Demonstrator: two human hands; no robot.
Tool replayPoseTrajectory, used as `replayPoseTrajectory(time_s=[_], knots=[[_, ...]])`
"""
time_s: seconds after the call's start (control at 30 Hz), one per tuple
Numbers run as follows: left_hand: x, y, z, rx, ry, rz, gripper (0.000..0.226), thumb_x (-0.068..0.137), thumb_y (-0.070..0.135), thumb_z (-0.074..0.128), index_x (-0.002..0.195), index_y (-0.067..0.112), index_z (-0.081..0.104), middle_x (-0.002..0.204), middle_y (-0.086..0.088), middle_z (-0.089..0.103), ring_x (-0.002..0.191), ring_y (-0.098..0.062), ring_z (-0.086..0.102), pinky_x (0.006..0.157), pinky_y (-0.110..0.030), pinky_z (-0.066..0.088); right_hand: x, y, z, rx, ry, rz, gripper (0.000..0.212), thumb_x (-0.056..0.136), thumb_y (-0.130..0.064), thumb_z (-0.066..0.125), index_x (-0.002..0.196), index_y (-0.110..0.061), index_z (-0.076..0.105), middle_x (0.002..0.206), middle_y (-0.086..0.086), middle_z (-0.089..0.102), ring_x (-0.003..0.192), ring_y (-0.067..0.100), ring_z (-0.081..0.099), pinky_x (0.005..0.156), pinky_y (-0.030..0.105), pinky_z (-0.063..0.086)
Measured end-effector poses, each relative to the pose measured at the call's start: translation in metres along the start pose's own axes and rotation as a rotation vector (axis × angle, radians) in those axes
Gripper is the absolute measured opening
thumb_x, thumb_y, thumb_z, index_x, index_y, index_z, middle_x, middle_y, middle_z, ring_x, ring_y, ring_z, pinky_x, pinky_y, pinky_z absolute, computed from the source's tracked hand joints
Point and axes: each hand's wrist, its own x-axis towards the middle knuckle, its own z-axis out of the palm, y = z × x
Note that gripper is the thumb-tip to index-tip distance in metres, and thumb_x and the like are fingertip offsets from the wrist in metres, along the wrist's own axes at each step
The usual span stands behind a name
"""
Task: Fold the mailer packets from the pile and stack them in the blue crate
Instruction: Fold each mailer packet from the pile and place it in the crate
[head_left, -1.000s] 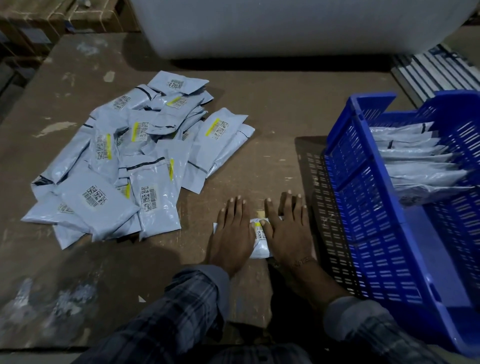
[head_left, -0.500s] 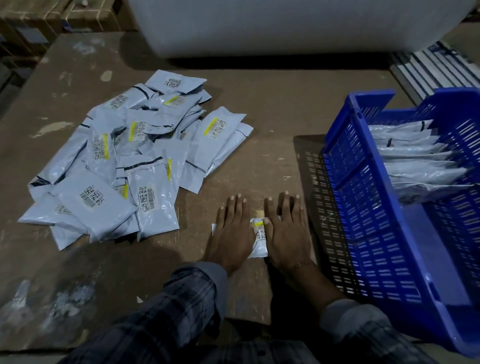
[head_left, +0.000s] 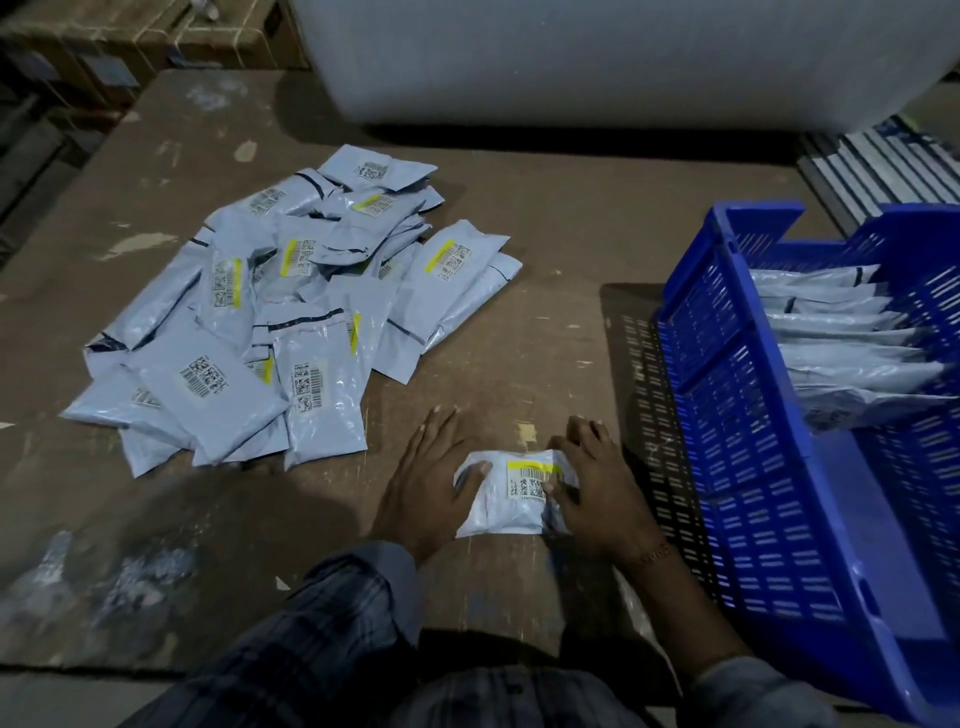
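My left hand (head_left: 426, 483) lies flat and spread on the table (head_left: 545, 218), its thumb pressing the left edge of the folded packet (head_left: 506, 493). My right hand (head_left: 597, 488) has its fingers curled around the packet's right edge, the thumb on the barcode label; whether that counts as a real grip I cannot tell. The packet sits on the table between my hands, label up, yellow strip toward the far side. Just to my right stands the blue crate (head_left: 727, 395), tilted, with a row of folded packets (head_left: 841, 338) stacked on edge in its far half; its near half shows bare floor. Away to my left lies the pile (head_left: 280, 317) of unfolded grey mailers, overlapping, many with labels showing.
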Motion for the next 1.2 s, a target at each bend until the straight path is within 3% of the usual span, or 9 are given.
replayPoseTrajectory(time_s=[0.07,0.17,0.3,0.4,0.53,0.67,0.83,1.0,1.2], knots=[[-0.006,-0.001,-0.005,0.033,0.006,0.024,0.058,0.108,0.045,0.049,0.159,0.019,0.039,0.169,-0.002,0.035,0.161,-0.02,0.023,0.128,-0.047,0.026,-0.003,0.002,-0.007,-0.047,0.019,-0.021,0.053,0.082,-0.042,0.079,0.126,-0.017,0.067,0.136,0.005,0.057,0.126,0.029,0.055,0.102,0.043,0.05],[-0.007,0.007,-0.011,-0.029,0.128,-0.154,0.053,0.11,0.047,0.037,0.159,0.029,0.03,0.169,-0.006,0.036,0.16,-0.024,0.025,0.128,-0.048,0.024,-0.008,-0.004,-0.016,-0.233,0.104,0.096,0.047,0.078,-0.058,0.079,0.107,-0.021,0.074,0.101,0.005,0.067,0.095,0.03,0.065,0.075,0.037,0.052],[-0.006,0.017,-0.014,-0.117,0.313,-0.318,0.055,0.11,0.046,0.038,0.152,0.013,0.052,0.166,-0.012,0.042,0.158,-0.032,0.03,0.127,-0.053,0.028,-0.016,-0.028,-0.011,-0.237,-0.063,0.304,0.061,0.093,-0.074,0.052,0.089,-0.016,0.07,0.098,0.006,0.072,0.098,0.028,0.07,0.068,0.031,0.041],[-0.003,0.03,-0.017,-0.134,0.266,-0.323,0.056,0.109,0.047,0.039,0.148,0.011,0.057,0.165,-0.013,0.043,0.157,-0.033,0.031,0.127,-0.05,0.028,-0.023,-0.036,-0.006,-0.059,-0.074,0.395,0.054,0.096,-0.065,0.054,0.075,-0.016,0.063,0.093,0.01,0.074,0.095,0.032,0.07,0.067,0.031,0.044],[-0.003,0.042,-0.01,-0.027,0.085,-0.327,0.064,0.107,0.054,0.027,0.156,0.019,0.049,0.171,-0.009,0.033,0.161,-0.028,0.021,0.129,-0.047,0.023,-0.018,-0.039,-0.02,-0.075,0.285,0.279,0.019,0.099,-0.042,0.059,0.106,-0.025,0.063,0.112,0.006,0.068,0.102,0.023,0.063,0.081,0.038,0.056],[0.0,0.06,0.002,0.112,0.014,-0.27,0.056,0.109,0.046,0.02,0.153,0.025,0.047,0.17,-0.012,0.032,0.161,-0.032,0.02,0.13,-0.048,0.019,0.009,-0.019,-0.02,-0.374,0.126,-0.058,0.066,0.101,-0.044,0.056,0.16,-0.026,0.033,0.159,0.014,0.037,0.137,0.034,0.044,0.106,0.046,0.046],[0.003,0.072,0.002,0.315,-0.005,-0.306,0.057,0.108,0.039,0.015,0.151,0.021,0.048,0.168,-0.017,0.035,0.157,-0.036,0.027,0.127,-0.051,0.024,-0.001,-0.029,-0.011,-0.404,0.116,0.053,0.047,0.093,-0.052,0.065,0.129,-0.022,0.064,0.118,0.011,0.062,0.1,0.03,0.062,0.082,0.041,0.05],[0.002,0.068,0.01,0.383,-0.021,-0.318,0.052,0.106,0.035,0.033,0.149,0.012,0.05,0.163,-0.024,0.04,0.153,-0.045,0.033,0.123,-0.061,0.028,-0.013,-0.042,-0.014,-0.452,0.205,0.076,0.022,0.087,-0.043,0.07,0.09,-0.021,0.069,0.088,0.007,0.068,0.083,0.031,0.061,0.072,0.04,0.045],[0.002,0.058,0.017,0.452,-0.116,-0.299,0.068,0.108,0.039,0.01,0.167,0.007,0.018,0.175,-0.023,0.007,0.162,-0.043,0.005,0.127,-0.06,0.013,0.019,-0.027,0.0,-0.3,0.201,-0.01,0.054,0.101,-0.049,0.046,0.144,-0.016,0.053,0.149,0.016,0.049,0.141,0.036,0.042,0.115,0.049,0.036]])
